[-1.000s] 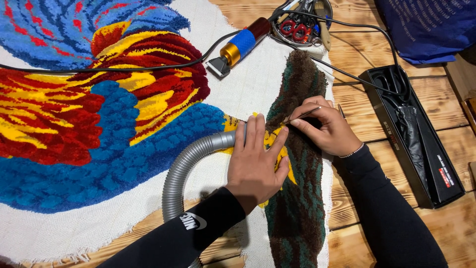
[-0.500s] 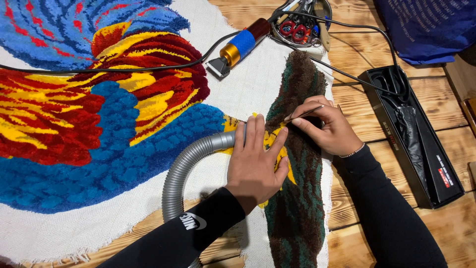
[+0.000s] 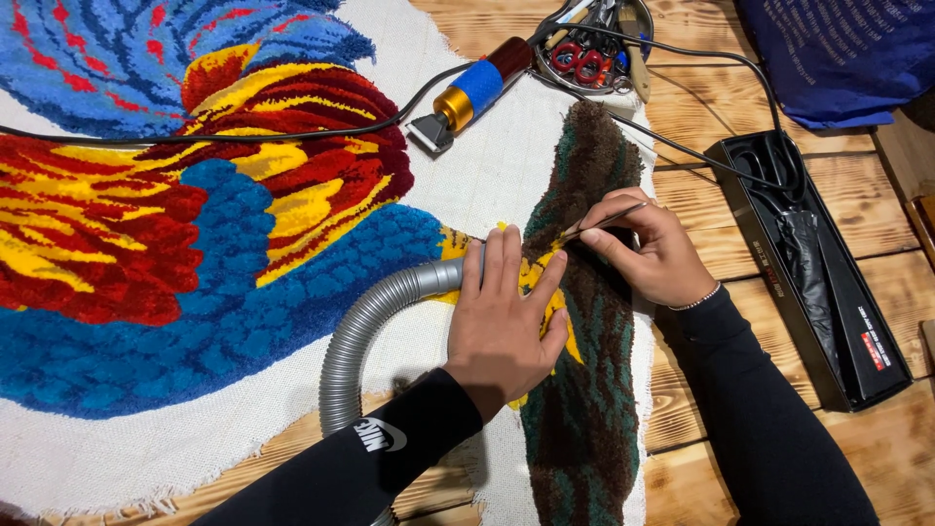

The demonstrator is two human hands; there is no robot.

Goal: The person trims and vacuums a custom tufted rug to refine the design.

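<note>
The right hand [image 3: 651, 248] pinches a thin metal tool [image 3: 602, 223], fingers together on its shaft, tip at the seam where yellow pile meets the brown-and-green tufted strip [image 3: 584, 390]. Whether it is tweezers or fine scissors cannot be told. Just left of that grip, the left hand [image 3: 504, 321] lies flat and open on the yellow pile, clamped on nothing, touching the end of the grey ribbed vacuum hose [image 3: 360, 326].

Risk: the tool tip works close to the left fingertips; a slip could nick them or pull sound yarn. The hose, if it shifts, could drag loose pile.

Beyond the grip, toward the far edge of the bench [image 3: 701, 166], a corded trimmer with blue band [image 3: 467, 90] rests on the white backing cloth [image 3: 487, 175]. A round tray [image 3: 594, 49] holds red-handled scissors and other tools. To the right, an open black box [image 3: 808, 263] holds black shears.
</note>
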